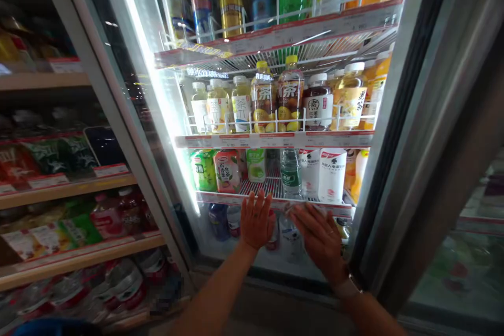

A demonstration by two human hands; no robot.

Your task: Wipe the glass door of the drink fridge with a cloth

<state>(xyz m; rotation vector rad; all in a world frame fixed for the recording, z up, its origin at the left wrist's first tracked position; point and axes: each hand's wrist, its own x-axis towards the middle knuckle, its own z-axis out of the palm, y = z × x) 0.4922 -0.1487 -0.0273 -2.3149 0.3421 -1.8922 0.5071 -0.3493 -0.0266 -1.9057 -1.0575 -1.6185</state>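
Note:
My left hand [255, 219] is open, its fingers spread and pointing up, in front of the lower shelves of a lit drinks fridge. It appears to rest against the glass door [220, 268], though contact is hard to confirm. To its right, my right hand [317, 228] lies slanted with fingers together, over what looks like a crumpled pale cloth [290, 207], mostly hidden under the fingers. Behind the hands stand a clear water bottle with a green label [291, 176], white cartons [332, 176] and a red carton [228, 172].
Bottled teas [290, 92] line the middle shelf and cans [231, 4] the top one. A metal door frame [417, 142] runs along the right. At left, wooden shelves [74, 189] carry packaged goods. Mirrored lettering reflects in the glass.

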